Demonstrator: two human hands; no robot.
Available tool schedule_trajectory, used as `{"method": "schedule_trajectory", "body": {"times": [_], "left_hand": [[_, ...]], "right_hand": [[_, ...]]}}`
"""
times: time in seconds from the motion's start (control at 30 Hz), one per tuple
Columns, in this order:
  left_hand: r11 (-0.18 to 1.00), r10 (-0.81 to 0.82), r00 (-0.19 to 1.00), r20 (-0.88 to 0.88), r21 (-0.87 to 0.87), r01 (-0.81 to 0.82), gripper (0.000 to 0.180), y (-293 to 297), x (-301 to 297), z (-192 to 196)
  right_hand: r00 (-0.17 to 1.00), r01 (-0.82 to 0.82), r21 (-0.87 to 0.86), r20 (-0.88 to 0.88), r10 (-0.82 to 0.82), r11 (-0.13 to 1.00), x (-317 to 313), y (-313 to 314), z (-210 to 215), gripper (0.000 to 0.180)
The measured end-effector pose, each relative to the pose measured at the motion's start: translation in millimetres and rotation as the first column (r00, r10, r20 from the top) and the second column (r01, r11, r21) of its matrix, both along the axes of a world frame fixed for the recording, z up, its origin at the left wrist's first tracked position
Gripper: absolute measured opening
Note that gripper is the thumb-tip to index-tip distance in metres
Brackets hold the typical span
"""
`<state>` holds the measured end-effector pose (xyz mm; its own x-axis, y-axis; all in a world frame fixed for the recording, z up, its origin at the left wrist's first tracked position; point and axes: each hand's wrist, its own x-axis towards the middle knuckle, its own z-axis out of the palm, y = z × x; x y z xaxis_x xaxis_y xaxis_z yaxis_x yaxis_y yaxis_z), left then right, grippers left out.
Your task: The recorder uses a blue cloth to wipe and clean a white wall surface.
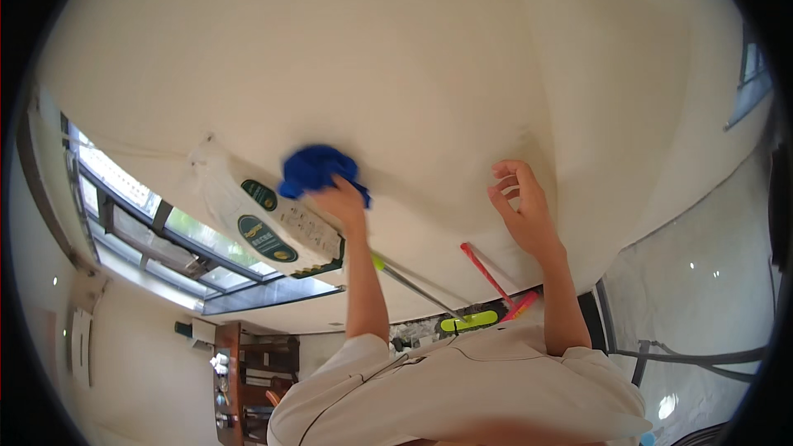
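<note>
My left hand [340, 201] presses a bunched blue cloth [314, 168] against a broad cream surface [429, 58]. Motion blurs the cloth and that hand a little. Just left of it is a white package [304, 223] with dark green oval labels and a clear plastic wrapping. My right hand [524, 208] is raised over the surface on the right, its fingers loosely curved and apart, with nothing in them.
Below and between my arms lie a red-handled tool [486, 271] and a grey pole with a lime-green head [469, 321]. Dark-framed windows [206, 235] run along the left. A wooden shelf unit [235, 380] stands lower left; a greyish panel [694, 281] with dark edging is at right.
</note>
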<state>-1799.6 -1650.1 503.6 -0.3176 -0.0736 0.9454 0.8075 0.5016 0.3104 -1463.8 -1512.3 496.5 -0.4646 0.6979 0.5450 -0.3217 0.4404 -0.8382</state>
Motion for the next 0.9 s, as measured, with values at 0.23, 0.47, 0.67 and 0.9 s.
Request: {"method": "schedule_trajectory", "body": {"times": [0.23, 0.47, 0.67, 0.9], "left_hand": [[0.789, -0.512, 0.858, 0.046, -0.37, 0.491, 0.038, 144.6, 171.0, 5.8], [0.912, -0.41, 0.853, -0.324, -0.157, 0.379, 0.037, 133.0, 124.8, 163.0], [0.956, -0.046, 0.969, -0.243, 0.269, 0.113, 0.053, 34.0, 19.4, 38.4], [0.907, -0.399, 0.904, -0.15, -0.206, 0.366, 0.031, 157.2, 138.1, -22.1]], "right_hand": [[0.992, 0.113, 0.011, -0.056, -0.113, 0.993, 11.3, 9.2, -14.7, 0.018], [0.99, 0.117, -0.074, -0.073, -0.122, 0.99, -1.4, -0.2, -27.3, 0.015], [0.993, 0.055, -0.015, 0.103, -0.053, 0.998, 11.4, 8.1, -38.8, 0.019], [0.992, -0.015, -0.073, 0.126, 0.024, 0.997, 1.0, 6.5, -53.2, 0.019]]}}
